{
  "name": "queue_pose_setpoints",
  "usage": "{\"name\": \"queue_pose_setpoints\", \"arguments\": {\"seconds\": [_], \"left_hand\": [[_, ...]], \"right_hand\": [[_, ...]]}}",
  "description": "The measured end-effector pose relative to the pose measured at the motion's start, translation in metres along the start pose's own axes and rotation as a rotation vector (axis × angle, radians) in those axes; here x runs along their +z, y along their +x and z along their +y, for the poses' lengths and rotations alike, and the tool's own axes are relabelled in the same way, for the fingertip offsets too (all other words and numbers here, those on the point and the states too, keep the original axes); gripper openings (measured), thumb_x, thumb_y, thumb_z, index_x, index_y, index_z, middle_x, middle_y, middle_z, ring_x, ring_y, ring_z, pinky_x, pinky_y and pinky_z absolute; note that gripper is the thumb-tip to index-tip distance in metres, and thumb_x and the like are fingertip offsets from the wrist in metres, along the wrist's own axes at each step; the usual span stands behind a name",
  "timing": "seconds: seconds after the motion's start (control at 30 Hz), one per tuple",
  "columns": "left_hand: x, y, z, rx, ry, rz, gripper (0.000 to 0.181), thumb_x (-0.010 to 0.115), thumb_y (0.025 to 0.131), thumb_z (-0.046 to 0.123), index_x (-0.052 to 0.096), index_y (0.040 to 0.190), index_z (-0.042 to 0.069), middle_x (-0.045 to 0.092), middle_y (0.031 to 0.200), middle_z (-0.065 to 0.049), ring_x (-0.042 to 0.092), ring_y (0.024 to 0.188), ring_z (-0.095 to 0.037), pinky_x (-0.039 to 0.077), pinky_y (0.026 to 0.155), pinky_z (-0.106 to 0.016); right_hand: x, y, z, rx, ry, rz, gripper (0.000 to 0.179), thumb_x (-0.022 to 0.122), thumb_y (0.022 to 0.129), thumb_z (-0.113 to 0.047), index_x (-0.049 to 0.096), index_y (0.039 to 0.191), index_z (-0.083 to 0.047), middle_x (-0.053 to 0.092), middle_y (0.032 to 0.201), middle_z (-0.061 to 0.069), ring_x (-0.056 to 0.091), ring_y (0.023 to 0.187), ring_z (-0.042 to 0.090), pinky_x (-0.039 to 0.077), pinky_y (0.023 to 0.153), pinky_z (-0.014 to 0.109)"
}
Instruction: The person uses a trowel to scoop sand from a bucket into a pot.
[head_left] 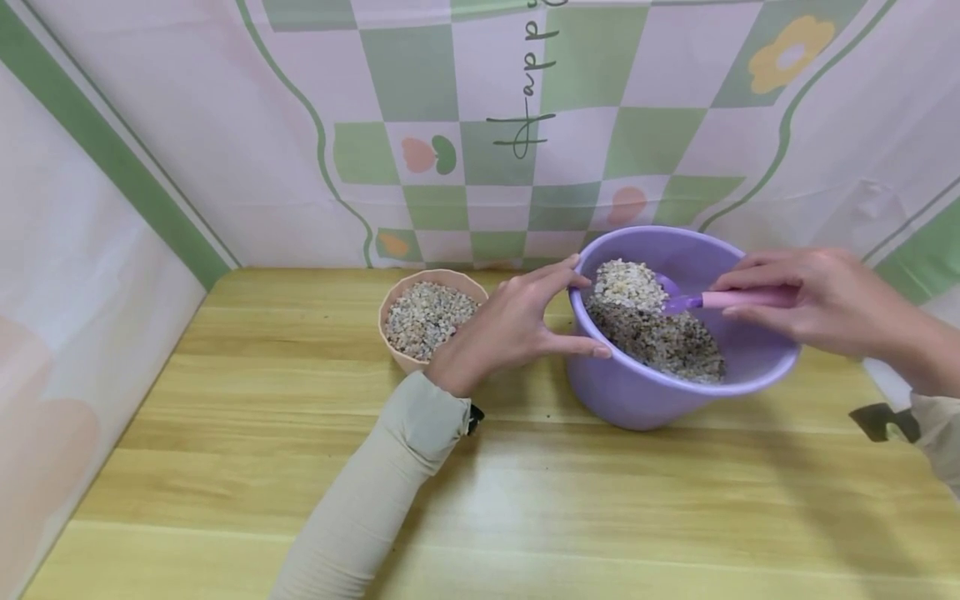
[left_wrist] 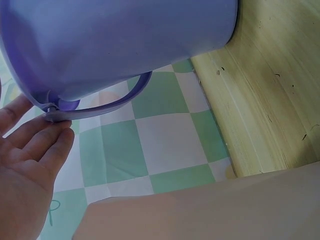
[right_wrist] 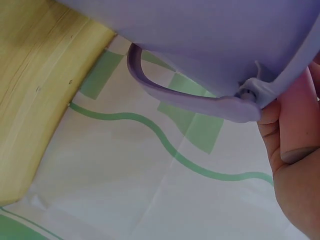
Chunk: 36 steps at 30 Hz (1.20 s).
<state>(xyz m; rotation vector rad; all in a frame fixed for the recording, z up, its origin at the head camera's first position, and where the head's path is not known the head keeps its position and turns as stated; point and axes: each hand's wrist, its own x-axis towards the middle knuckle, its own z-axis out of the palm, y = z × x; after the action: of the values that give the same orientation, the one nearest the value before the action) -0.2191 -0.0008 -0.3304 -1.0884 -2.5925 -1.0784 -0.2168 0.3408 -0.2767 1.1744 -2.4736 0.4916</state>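
On the right of the table stands a purple bucket (head_left: 615, 400), part filled with grey-brown gravel (head_left: 675, 346). My right hand (head_left: 832, 292) grips the pink handle (head_left: 750, 298) of a small toy shovel, held over the bucket's opening. Pale gravel (head_left: 630, 286) heaps on its purple scoop, most of which is hidden. With thumb and fingers spread, my left hand (head_left: 517, 321) holds the bucket's left rim; fingertips touch the hinge of the bucket's handle (left_wrist: 107, 107) in the left wrist view. A peach bowl (head_left: 408, 362) full of gravel sits behind my left wrist.
The wooden table (head_left: 247, 467) meets a cloth backdrop (head_left: 420, 75) with green and white checks right behind the bucket. Another cloth (head_left: 82, 275) borders the table's left side. A few dark specks lie on the wood.
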Motion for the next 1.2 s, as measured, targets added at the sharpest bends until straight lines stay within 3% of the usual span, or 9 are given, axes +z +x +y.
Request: {"name": "queue_pose_setpoints", "arguments": {"seconds": [0.2, 0.47, 0.73, 0.97, 1.2], "left_hand": [[0.0, 0.0, 0.0, -0.008, 0.002, -0.007, 0.078, 0.081, 0.074, 0.06, 0.059, 0.136, 0.017, 0.035, 0.159, -0.001, 0.047, 0.136, -0.017, 0.036, 0.112, -0.025], [0.0, -0.001, 0.001, -0.015, 0.004, -0.015, 0.079, 0.08, 0.073, 0.061, 0.059, 0.136, 0.017, 0.033, 0.16, 0.001, 0.047, 0.136, -0.017, 0.038, 0.111, -0.026], [0.0, 0.0, 0.001, -0.012, 0.008, -0.018, 0.082, 0.079, 0.074, 0.062, 0.058, 0.137, 0.016, 0.033, 0.16, 0.001, 0.047, 0.136, -0.017, 0.038, 0.111, -0.026], [-0.001, 0.001, 0.001, -0.005, 0.016, -0.019, 0.084, 0.079, 0.075, 0.062, 0.056, 0.14, 0.015, 0.041, 0.156, 0.0, 0.046, 0.136, -0.015, 0.036, 0.111, -0.024], [-0.003, 0.0, 0.002, -0.02, 0.024, -0.034, 0.08, 0.078, 0.076, 0.062, 0.057, 0.138, 0.016, 0.035, 0.159, -0.002, 0.046, 0.137, -0.017, 0.036, 0.112, -0.027]], "right_hand": [[-0.001, -0.003, 0.002, -0.033, 0.021, 0.027, 0.038, 0.089, 0.063, 0.0, 0.081, 0.097, -0.015, 0.072, 0.099, -0.009, 0.058, 0.094, -0.016, 0.047, 0.075, 0.004], [-0.006, -0.01, -0.001, 0.005, -0.004, 0.042, 0.042, 0.089, 0.057, 0.0, 0.081, 0.096, -0.015, 0.062, 0.11, -0.027, 0.054, 0.093, -0.02, 0.048, 0.073, 0.005], [-0.012, -0.014, -0.005, 0.003, 0.028, 0.041, 0.037, 0.087, 0.065, 0.002, 0.081, 0.098, -0.012, 0.071, 0.1, -0.013, 0.057, 0.073, -0.011, 0.046, 0.056, 0.009], [-0.017, -0.017, -0.006, -0.005, 0.054, 0.057, 0.036, 0.086, 0.066, 0.004, 0.081, 0.098, -0.009, 0.072, 0.098, -0.008, 0.056, 0.067, -0.008, 0.045, 0.053, 0.009], [-0.022, -0.016, -0.007, -0.012, 0.061, 0.058, 0.031, 0.086, 0.069, 0.002, 0.08, 0.099, -0.006, 0.072, 0.097, -0.007, 0.056, 0.065, -0.008, 0.045, 0.051, 0.008]]}}
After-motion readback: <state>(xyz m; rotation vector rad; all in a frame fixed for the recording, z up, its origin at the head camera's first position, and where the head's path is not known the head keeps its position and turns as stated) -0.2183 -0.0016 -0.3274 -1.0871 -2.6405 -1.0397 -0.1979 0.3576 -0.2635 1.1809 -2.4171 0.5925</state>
